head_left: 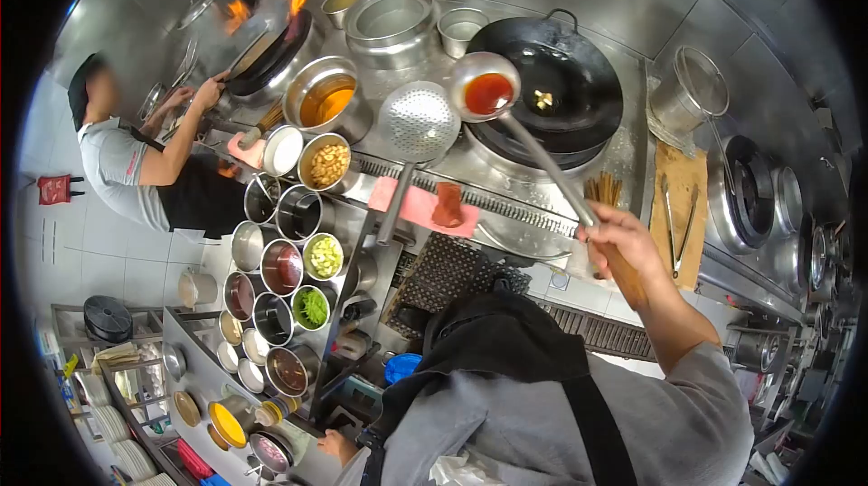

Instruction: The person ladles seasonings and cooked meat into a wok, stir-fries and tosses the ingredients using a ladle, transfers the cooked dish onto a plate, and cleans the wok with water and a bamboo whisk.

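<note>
My right hand is closed round the wooden handle of a long ladle. The ladle's bowl holds red-orange liquid and hangs over the left rim of a black wok. A small pale lump lies in the wok. Left of the ladle, a perforated skimmer rests on the steel stove, its handle across a pink cloth. Low in the view, my left hand is by the counter edge beside my body; its fingers are too small to read.
At the left a co-worker handles a flaming wok. A pot of orange liquid stands between us, with several ingredient tins below it. At the right are tongs on a board and a strainer.
</note>
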`<state>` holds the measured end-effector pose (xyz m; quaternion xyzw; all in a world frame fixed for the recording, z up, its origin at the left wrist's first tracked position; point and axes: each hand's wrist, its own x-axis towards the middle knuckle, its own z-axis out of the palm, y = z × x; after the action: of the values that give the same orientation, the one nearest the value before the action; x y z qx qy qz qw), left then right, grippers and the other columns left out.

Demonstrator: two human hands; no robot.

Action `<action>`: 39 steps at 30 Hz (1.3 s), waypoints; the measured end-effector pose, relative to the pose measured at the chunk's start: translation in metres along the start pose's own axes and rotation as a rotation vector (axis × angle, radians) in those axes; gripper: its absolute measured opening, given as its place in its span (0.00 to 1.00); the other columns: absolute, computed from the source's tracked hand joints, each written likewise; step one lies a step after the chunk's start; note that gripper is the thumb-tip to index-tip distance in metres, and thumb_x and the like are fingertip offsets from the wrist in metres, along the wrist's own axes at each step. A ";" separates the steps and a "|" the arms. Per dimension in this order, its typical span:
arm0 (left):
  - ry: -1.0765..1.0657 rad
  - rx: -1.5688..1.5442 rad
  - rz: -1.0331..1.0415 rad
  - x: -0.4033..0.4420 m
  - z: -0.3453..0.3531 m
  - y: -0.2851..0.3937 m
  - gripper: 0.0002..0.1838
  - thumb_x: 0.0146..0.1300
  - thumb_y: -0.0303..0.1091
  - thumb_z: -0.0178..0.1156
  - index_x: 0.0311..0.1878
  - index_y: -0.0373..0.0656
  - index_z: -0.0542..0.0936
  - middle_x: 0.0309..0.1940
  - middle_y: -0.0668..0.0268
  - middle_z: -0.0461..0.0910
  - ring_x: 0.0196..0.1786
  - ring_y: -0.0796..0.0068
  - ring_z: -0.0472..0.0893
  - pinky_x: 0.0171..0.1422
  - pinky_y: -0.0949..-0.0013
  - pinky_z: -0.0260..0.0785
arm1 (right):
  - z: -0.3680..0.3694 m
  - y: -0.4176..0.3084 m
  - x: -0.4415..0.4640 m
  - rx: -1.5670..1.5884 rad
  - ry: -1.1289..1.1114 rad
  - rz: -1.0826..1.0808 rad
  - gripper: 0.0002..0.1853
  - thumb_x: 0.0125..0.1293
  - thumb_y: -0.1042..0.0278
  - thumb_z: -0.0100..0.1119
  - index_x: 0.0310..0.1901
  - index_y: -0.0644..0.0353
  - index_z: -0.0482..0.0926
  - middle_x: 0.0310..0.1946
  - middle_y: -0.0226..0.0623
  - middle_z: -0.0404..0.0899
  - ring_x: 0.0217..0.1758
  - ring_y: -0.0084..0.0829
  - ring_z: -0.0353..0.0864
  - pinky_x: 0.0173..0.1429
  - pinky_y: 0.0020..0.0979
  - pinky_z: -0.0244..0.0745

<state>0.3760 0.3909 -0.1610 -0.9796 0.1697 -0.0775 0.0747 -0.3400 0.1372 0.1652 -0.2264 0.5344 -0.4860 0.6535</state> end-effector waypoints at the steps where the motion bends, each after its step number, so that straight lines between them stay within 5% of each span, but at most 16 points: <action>1: -0.062 0.055 0.093 -0.012 0.001 0.006 0.19 0.60 0.41 0.51 0.46 0.35 0.74 0.46 0.50 0.73 0.46 0.48 0.75 0.53 0.51 0.68 | -0.021 -0.001 0.008 -0.072 0.066 -0.028 0.26 0.59 0.74 0.54 0.60 0.72 0.65 0.35 0.38 0.75 0.14 0.22 0.70 0.13 0.22 0.64; 6: -0.323 0.273 0.463 -0.067 0.000 0.050 0.20 0.59 0.43 0.52 0.44 0.35 0.79 0.46 0.46 0.74 0.45 0.48 0.75 0.55 0.53 0.68 | -0.116 0.004 0.065 -0.333 0.178 -0.128 0.27 0.58 0.75 0.55 0.60 0.72 0.67 0.20 0.33 0.73 0.14 0.26 0.73 0.14 0.27 0.67; 9: -0.474 -0.365 0.242 -0.107 0.030 0.106 0.19 0.58 0.43 0.53 0.41 0.36 0.81 0.43 0.45 0.77 0.48 0.50 0.75 0.57 0.54 0.68 | -0.156 0.013 0.096 -0.482 0.296 -0.199 0.29 0.55 0.76 0.56 0.61 0.75 0.66 0.19 0.41 0.75 0.14 0.30 0.74 0.18 0.31 0.70; 13: -0.387 -0.003 1.314 -0.136 0.075 0.173 0.19 0.59 0.44 0.50 0.41 0.39 0.81 0.37 0.50 0.81 0.45 0.52 0.81 0.52 0.50 0.72 | -0.155 -0.010 0.087 -0.913 0.470 -0.295 0.33 0.54 0.75 0.57 0.64 0.71 0.63 0.25 0.54 0.78 0.19 0.36 0.79 0.30 0.36 0.75; 16: -0.965 -0.207 0.585 -0.166 0.045 0.217 0.19 0.63 0.44 0.46 0.41 0.43 0.82 0.40 0.52 0.82 0.43 0.55 0.82 0.52 0.50 0.72 | -0.157 -0.018 0.074 -1.037 0.551 -0.341 0.35 0.55 0.73 0.59 0.66 0.66 0.62 0.34 0.56 0.80 0.29 0.39 0.83 0.39 0.36 0.76; 17: -0.973 -0.205 0.577 -0.168 0.014 0.238 0.19 0.63 0.44 0.46 0.41 0.43 0.82 0.40 0.52 0.82 0.43 0.55 0.82 0.52 0.50 0.72 | -0.163 -0.014 0.071 -1.067 0.590 -0.416 0.35 0.56 0.72 0.59 0.67 0.63 0.62 0.39 0.55 0.81 0.36 0.41 0.84 0.42 0.36 0.76; 18: -1.032 -0.109 0.751 -0.167 -0.013 0.256 0.18 0.64 0.44 0.46 0.42 0.45 0.82 0.41 0.53 0.82 0.45 0.55 0.81 0.53 0.51 0.72 | -0.179 0.009 0.072 -1.042 0.579 -0.615 0.36 0.58 0.70 0.60 0.69 0.60 0.60 0.43 0.54 0.80 0.41 0.41 0.82 0.45 0.36 0.74; 19: -1.082 -0.021 0.929 -0.167 -0.024 0.270 0.18 0.65 0.45 0.46 0.44 0.48 0.82 0.42 0.54 0.82 0.46 0.56 0.81 0.54 0.52 0.72 | -0.203 0.050 0.087 -0.987 0.547 -0.857 0.35 0.59 0.74 0.58 0.70 0.59 0.59 0.21 0.26 0.69 0.21 0.25 0.67 0.27 0.29 0.67; 20: -0.903 0.025 1.279 -0.144 0.031 0.278 0.18 0.65 0.47 0.46 0.46 0.49 0.82 0.43 0.54 0.82 0.48 0.54 0.81 0.55 0.52 0.72 | -0.200 0.075 0.075 -0.789 0.565 -0.376 0.34 0.61 0.72 0.57 0.69 0.56 0.60 0.20 0.28 0.68 0.21 0.25 0.66 0.26 0.30 0.66; 21: -0.619 0.062 1.589 -0.126 0.075 0.286 0.19 0.65 0.48 0.47 0.47 0.50 0.81 0.44 0.55 0.82 0.49 0.53 0.80 0.55 0.53 0.72 | -0.203 0.102 0.076 -0.892 0.627 -0.431 0.26 0.62 0.71 0.56 0.64 0.58 0.66 0.19 0.32 0.70 0.20 0.25 0.67 0.25 0.31 0.65; 23: -0.924 -0.224 0.839 -0.133 0.074 0.305 0.20 0.63 0.50 0.50 0.49 0.49 0.81 0.46 0.52 0.81 0.53 0.50 0.78 0.57 0.54 0.70 | -0.197 0.124 0.075 -0.830 0.636 -0.400 0.15 0.63 0.70 0.56 0.50 0.64 0.70 0.17 0.33 0.68 0.17 0.24 0.67 0.22 0.29 0.64; 25: -0.813 -0.069 1.105 -0.127 0.041 0.320 0.20 0.61 0.51 0.54 0.48 0.48 0.81 0.47 0.50 0.80 0.54 0.49 0.77 0.58 0.54 0.69 | -0.170 0.111 0.075 -0.486 0.516 -0.203 0.14 0.65 0.68 0.55 0.50 0.63 0.70 0.17 0.29 0.67 0.14 0.22 0.67 0.16 0.27 0.63; 26: -0.964 -0.370 0.699 -0.129 0.051 0.322 0.22 0.58 0.52 0.58 0.48 0.47 0.80 0.47 0.48 0.80 0.54 0.50 0.77 0.59 0.55 0.68 | -0.168 0.111 0.083 -0.495 0.509 -0.200 0.14 0.65 0.68 0.55 0.50 0.63 0.70 0.17 0.29 0.67 0.14 0.22 0.67 0.16 0.27 0.63; 33: -0.889 -0.049 1.038 -0.141 0.049 0.303 0.18 0.61 0.46 0.54 0.45 0.46 0.82 0.47 0.54 0.81 0.52 0.57 0.80 0.56 0.58 0.72 | -0.129 0.058 0.120 -0.531 0.541 -0.261 0.15 0.58 0.77 0.59 0.47 0.64 0.72 0.17 0.29 0.68 0.10 0.22 0.68 0.14 0.28 0.64; 35: -1.076 -0.050 0.834 -0.152 0.031 0.296 0.18 0.62 0.45 0.51 0.46 0.46 0.82 0.45 0.56 0.82 0.46 0.59 0.82 0.47 0.59 0.76 | -0.126 0.025 0.158 -0.694 0.490 -0.182 0.23 0.57 0.76 0.57 0.57 0.63 0.72 0.17 0.37 0.74 0.14 0.27 0.73 0.17 0.30 0.68; 39: -0.947 -0.106 1.178 -0.132 0.059 0.286 0.18 0.63 0.45 0.50 0.47 0.46 0.81 0.42 0.55 0.82 0.37 0.57 0.83 0.36 0.61 0.77 | -0.094 -0.063 0.255 -1.395 0.510 -0.703 0.20 0.56 0.74 0.55 0.53 0.65 0.74 0.35 0.53 0.80 0.35 0.45 0.83 0.39 0.42 0.79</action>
<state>0.1720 0.1773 -0.2843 -0.6581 0.6181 0.4124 0.1216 -0.4617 -0.0921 0.0642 -0.6174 0.7436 -0.2549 0.0308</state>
